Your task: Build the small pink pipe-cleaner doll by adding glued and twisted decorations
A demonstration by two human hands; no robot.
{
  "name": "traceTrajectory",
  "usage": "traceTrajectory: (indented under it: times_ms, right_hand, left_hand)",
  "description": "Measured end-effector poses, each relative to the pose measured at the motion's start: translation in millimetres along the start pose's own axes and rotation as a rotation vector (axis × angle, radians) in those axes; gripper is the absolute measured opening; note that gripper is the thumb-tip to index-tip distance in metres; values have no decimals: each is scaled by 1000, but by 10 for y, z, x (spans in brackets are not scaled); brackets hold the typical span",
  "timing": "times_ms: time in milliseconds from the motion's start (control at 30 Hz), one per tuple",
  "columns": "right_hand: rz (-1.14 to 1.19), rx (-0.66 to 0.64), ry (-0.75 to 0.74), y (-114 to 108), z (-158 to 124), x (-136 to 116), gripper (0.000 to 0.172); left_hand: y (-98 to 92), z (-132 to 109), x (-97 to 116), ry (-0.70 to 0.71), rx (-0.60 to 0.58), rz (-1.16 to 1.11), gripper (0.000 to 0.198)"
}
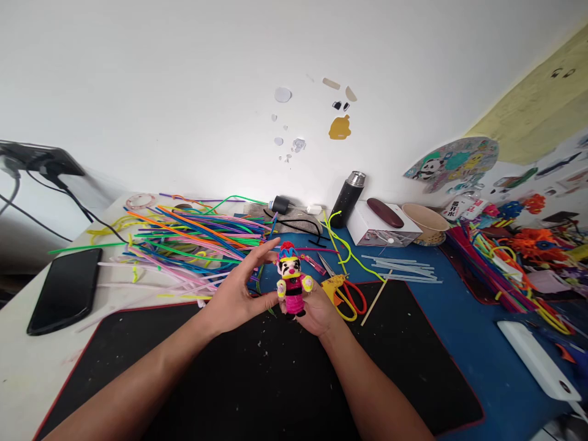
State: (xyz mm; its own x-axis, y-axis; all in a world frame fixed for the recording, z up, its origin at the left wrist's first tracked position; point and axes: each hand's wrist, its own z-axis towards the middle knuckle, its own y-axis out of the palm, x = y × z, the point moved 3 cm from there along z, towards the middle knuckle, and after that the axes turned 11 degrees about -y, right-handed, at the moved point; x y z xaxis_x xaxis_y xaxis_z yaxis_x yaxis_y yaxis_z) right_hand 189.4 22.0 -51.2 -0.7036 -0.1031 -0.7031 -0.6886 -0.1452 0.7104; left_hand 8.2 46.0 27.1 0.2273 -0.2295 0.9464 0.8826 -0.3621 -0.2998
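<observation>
While the right hand (318, 313) clasps the pipe-cleaner doll (291, 286) from behind, upright over the far edge of the black mat (257, 380), the left hand (235, 295) lies spread beside it, thumb at the doll's side. The doll looks nearly finished: hat, face, 2 yellow arms and wound pink body are in place; what remains cannot be told. Loose pipe cleaners (197, 242) lie far left, scissors (353, 298) just right.

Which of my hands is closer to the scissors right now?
Right. Your right hand, holding the figure, sits just beside the scissors; your left hand is farther off, across the figure.
</observation>
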Motion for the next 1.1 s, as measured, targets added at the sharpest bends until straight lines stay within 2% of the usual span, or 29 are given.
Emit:
traceTrajectory:
  times_ms: [467, 567, 733, 800, 867, 900, 1100]
  right_hand:
    - [12, -10, 4, 10, 34, 11, 34]
    - [12, 16, 13, 13, 38, -16, 38]
    - [20, 72, 14, 9, 40, -67, 40]
    - [22, 94, -1, 4, 46, -80, 40]
    - [13, 102, -19, 10, 53, -88, 41]
    - [4, 100, -27, 18, 56, -90, 41]
    - [-74, 88, -42, 85, 45, -94, 35]
  left_hand:
    - [11, 6, -50, -20, 22, -23, 82]
    - [28, 20, -48, -41, 9, -46, 82]
    - [20, -29, -57, -80, -18, -161, 91]
    - [-5, -98, -74, -142, 55, -245, 78]
    - [-16, -187, -82, -233, 156, -326, 56]
    - [-1, -232, -74, -285, 165, -356, 50]
    - [171, -387, 69, -510, 62, -647, 49]
